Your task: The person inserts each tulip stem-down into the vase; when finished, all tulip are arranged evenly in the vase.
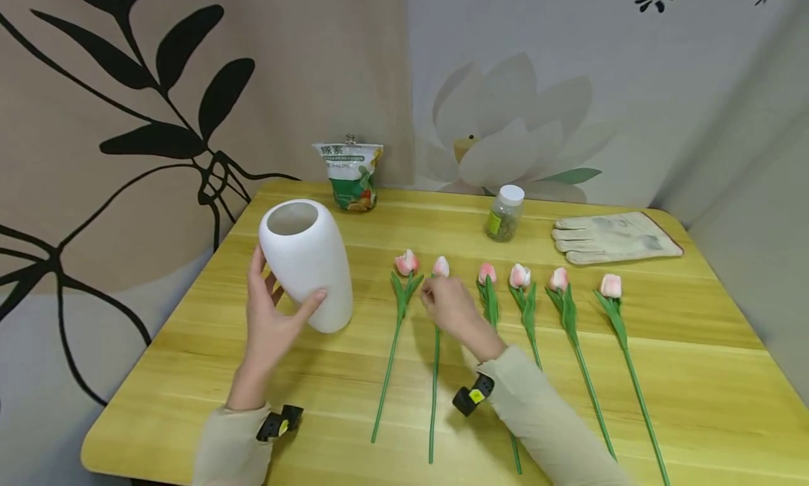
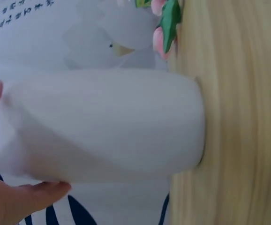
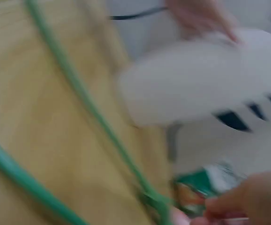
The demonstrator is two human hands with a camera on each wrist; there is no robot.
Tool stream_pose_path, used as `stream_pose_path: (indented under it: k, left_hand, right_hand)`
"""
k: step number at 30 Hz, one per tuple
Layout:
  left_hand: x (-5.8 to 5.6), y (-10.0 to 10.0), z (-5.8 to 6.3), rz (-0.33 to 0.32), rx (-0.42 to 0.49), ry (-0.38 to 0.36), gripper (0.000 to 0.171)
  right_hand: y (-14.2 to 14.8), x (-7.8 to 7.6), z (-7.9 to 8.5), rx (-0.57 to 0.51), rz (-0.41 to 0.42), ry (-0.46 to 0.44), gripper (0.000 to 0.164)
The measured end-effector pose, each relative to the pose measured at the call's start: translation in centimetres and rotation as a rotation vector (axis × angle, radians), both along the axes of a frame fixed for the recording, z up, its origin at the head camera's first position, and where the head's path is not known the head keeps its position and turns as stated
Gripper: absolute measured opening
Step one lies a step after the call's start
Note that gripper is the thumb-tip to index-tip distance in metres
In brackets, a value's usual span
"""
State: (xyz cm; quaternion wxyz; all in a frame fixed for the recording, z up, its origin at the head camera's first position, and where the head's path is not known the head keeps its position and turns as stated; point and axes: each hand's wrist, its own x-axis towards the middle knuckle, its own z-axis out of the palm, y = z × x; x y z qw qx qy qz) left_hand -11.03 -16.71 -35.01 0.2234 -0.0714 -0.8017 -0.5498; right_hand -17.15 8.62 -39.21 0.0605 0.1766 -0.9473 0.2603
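A white vase [image 1: 319,275] stands at the left of the table, slightly tilted in the head view. My left hand [image 1: 268,324] holds it, thumb on the near side and fingers round the left side. Over the upper stem of the second tulip [image 1: 434,395] from the left, my right hand [image 1: 458,310] bends its fingers just under the pink bloom; I cannot tell whether they pinch it. The hand hides that tulip's leaves. To the left lies another tulip [image 1: 397,331], its bloom close to the right fingertips in the blurred right wrist view.
Several more pink tulips [image 1: 571,324] lie in a row at the right, partly under the right sleeve [image 1: 543,409]. Behind stand a clipped green-and-white bag [image 1: 352,177] and a white-capped jar [image 1: 504,215]. A pale glove [image 1: 616,238] lies at the back right. A patterned curtain [image 1: 354,57] hangs behind the table.
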Motion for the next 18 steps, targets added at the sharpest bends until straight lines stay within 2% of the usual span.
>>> stream_pose_path:
  k: [2, 4, 8, 12, 18]
  left_hand:
    - [-0.3, 0.2, -0.5, 0.014, -0.026, 0.020, 0.111]
    - [-1.0, 0.3, -1.3, 0.015, -0.050, 0.033, 0.117]
    - [-1.8, 0.7, -1.6, 0.012, -0.077, 0.058, 0.120]
    - [-1.2, 1.2, -0.4, 0.013, -0.087, 0.062, 0.117]
    - [-0.5, 0.6, -0.3, 0.006, -0.084, -0.004, 0.116]
  right_hand:
    - [-1.8, -0.1, -1.0, 0.075, -0.024, 0.019, 0.032]
    - [-2.8, -0.4, -1.8, 0.098, -0.079, -0.005, 0.041]
    - [-2.9, -1.3, -2.5, 0.042, -0.169, -0.093, 0.047]
    - [-3.4, -1.6, -2.8, -0.011, -0.219, -0.126, 0.047]
    - [-5.0, -1.3, -3.1, -0.046, -0.231, -0.213, 0.041]
